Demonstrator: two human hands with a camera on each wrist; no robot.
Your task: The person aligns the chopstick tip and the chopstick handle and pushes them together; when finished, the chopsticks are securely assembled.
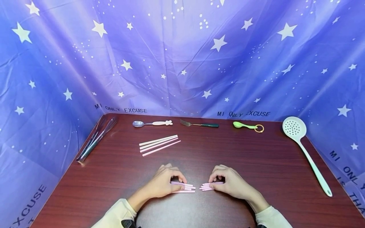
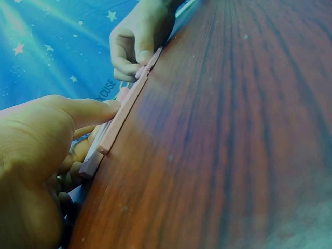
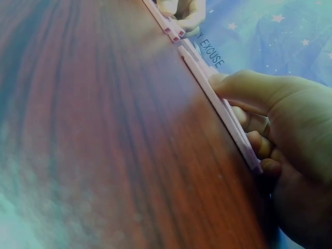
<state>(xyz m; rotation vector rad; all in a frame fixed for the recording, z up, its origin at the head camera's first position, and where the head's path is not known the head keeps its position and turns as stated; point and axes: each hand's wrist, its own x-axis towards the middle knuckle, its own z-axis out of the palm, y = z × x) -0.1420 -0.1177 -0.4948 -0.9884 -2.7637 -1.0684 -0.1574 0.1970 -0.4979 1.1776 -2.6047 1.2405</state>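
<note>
My left hand [image 1: 165, 179] holds several short pink sticks [image 1: 190, 189] between thumb and fingers, low over the table. Opposite it, my right hand [image 1: 231, 180] pinches a second bunch of pink sticks [image 1: 204, 187]. The two bunches point at each other, with a narrow gap between their ends in the head view. Square ends show on the left hand's sticks [image 3: 175, 37] in the right wrist view. Thumb on top, the right hand grips its sticks [image 3: 223, 111] lengthwise. Beyond the left hand, several slim pink and whitish sticks [image 1: 158, 144] lie side by side.
Along the back lie a spoon with a white handle [image 1: 162, 123], a green-handled fork [image 1: 209, 125] and a small green spoon with a ring [image 1: 245, 125]. Metal tongs [image 1: 94, 144] lie at left, a pale green skimmer [image 1: 312, 161] at right. Star-patterned cloth [image 1: 182, 57] encloses the table [image 1: 256, 152].
</note>
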